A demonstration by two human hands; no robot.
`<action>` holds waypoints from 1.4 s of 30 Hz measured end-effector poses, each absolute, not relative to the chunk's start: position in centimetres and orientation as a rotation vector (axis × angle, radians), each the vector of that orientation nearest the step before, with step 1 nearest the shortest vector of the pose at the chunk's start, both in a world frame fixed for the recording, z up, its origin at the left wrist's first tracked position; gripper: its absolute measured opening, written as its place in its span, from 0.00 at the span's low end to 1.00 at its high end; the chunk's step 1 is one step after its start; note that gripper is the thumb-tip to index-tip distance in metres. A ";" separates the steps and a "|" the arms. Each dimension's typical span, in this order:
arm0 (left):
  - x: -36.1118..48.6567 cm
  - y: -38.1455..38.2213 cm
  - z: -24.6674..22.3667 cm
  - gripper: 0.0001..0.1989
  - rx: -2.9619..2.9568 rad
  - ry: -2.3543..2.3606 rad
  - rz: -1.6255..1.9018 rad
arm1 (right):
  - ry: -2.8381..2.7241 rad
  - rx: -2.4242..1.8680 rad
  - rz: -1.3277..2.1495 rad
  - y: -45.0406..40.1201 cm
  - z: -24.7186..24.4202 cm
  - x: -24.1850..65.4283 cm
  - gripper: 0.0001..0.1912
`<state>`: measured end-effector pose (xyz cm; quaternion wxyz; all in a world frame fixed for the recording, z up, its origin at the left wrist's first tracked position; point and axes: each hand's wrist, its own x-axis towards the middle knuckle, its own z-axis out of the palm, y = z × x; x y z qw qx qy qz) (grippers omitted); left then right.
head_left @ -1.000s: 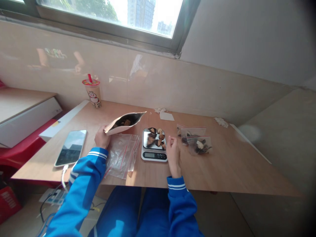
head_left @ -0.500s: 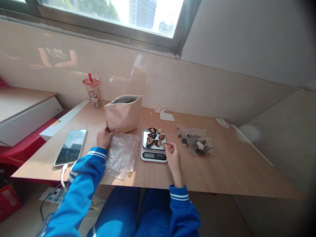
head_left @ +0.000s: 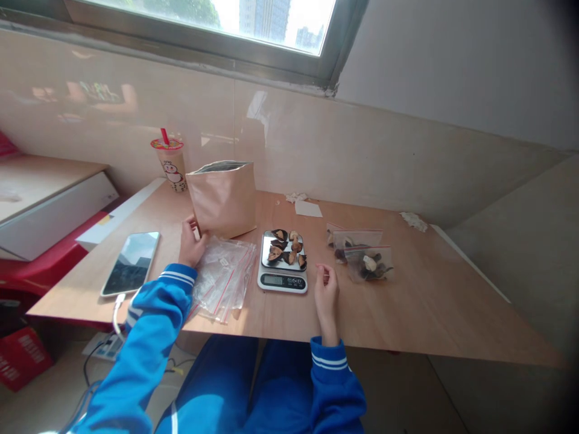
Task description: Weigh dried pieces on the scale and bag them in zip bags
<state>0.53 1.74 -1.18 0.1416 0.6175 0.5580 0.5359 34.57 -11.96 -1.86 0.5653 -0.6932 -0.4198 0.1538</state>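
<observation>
Now left hand (head_left: 192, 246) clasps kraft pouch (head_left: 221, 202); right hand (head_left: 326, 295) fingers pinched narrow beside digital scale (head_left: 283, 281).

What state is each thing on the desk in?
Left hand: against the lower edge of the pouch, grip unclear
Right hand: raised beside the scale, fingers pinched, nothing visible in them
Kraft pouch: upright, top open
Digital scale: display lit, reading too small to tell
Dried mushroom pieces: spread on the scale's pan
Zip bags: flat in a pile, no contents visible
Filled zip bags: lying flat, holding dark pieces
Phone: face up, cable plugged in
Milk tea cup: upright, red straw in
</observation>
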 end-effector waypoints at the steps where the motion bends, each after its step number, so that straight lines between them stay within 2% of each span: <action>1: 0.6 1.4 -0.8 0.27 1.777 1.627 1.587 | -0.989 -1.629 0.379 -12.2 -2.1 34.7 0.21; 8: 0.9 -1.3 1.8 0.19 1.669 1.925 1.797 | -1.024 -1.619 0.421 -12.5 -2.4 34.9 0.20; 12: 1.5 -3.1 3.4 0.11 1.852 1.947 1.774 | -1.034 -1.620 0.438 -12.5 -2.4 34.9 0.20; 15: 2.5 -5.1 5.1 0.07 2.065 1.847 1.464 | -1.035 -1.618 0.442 -12.7 -2.3 35.0 0.20; 19: 3.4 -7.9 5.8 0.09 2.131 1.764 0.666 | -1.028 -1.612 0.435 -12.9 -2.1 34.8 0.20; 21: 3.5 -8.7 4.8 0.11 2.079 1.716 0.466 | -1.023 -1.601 0.427 -12.9 -2.0 34.7 0.20; 23: 3.4 -9.1 3.4 0.12 2.032 1.639 0.408 | -1.023 -1.589 0.420 -12.8 -2.0 34.7 0.20; 28: 3.4 -8.6 1.0 0.10 2.028 1.588 0.515 | -1.055 -1.580 0.368 -13.0 -1.6 34.6 0.21; 32: 3.8 -8.9 1.9 0.09 2.017 1.538 0.622 | -1.128 -1.528 0.306 -14.1 0.0 32.1 0.19; 37: 6.2 -11.1 4.6 0.16 1.972 1.397 0.917 | -1.418 -1.341 0.597 -15.6 4.0 24.8 0.14; 42: 8.2 -12.5 5.2 0.17 1.797 1.165 1.026 | -1.403 -1.242 0.882 -15.0 5.8 21.0 0.11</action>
